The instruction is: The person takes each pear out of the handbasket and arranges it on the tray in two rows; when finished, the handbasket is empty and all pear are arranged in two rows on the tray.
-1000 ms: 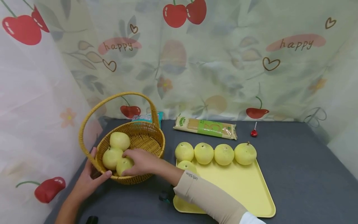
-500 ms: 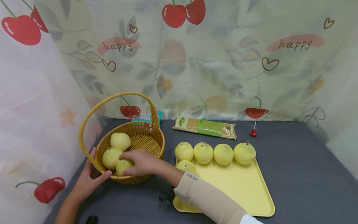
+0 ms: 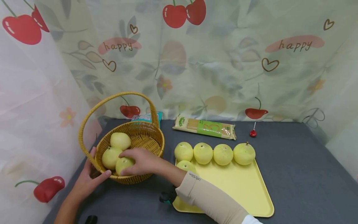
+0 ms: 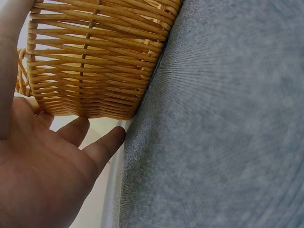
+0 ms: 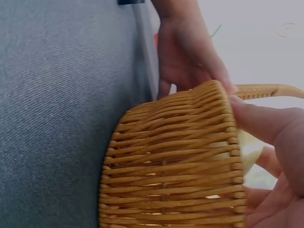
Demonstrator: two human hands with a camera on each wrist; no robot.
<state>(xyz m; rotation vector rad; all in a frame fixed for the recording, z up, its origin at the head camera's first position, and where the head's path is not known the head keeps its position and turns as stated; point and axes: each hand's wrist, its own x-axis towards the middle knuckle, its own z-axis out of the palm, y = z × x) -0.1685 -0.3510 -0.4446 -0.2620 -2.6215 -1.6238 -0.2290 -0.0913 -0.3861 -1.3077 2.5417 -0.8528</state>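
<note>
A yellow wicker basket (image 3: 148,141) with a tall arched handle stands at the left of the table. Inside it lie round pale yellow pears: one at the back (image 3: 120,141) and one at its left (image 3: 111,157). My right hand (image 3: 142,161) reaches over the near rim and grips a third pear (image 3: 123,165), thumb toward me and fingers on the far side. In the right wrist view that pear (image 5: 249,148) is mostly hidden behind the wickerwork. My left hand (image 3: 86,180) rests against the basket's left side, thumb at the rim; its fingers (image 4: 107,145) look fairly straight and spread in the left wrist view.
Right of the basket lies a yellow tray (image 3: 237,186), with pears (image 3: 222,154) in a row along its back edge and one (image 3: 185,166) at its left. Behind are a noodle packet (image 3: 205,127), a red lollipop (image 3: 253,133) and a blue packet (image 3: 146,117). A patterned curtain (image 3: 223,62) closes the back.
Almost nothing differs. My right hand stays on the near pear, its fingers settling slightly lower around it; my left hand and the basket keep their place.
</note>
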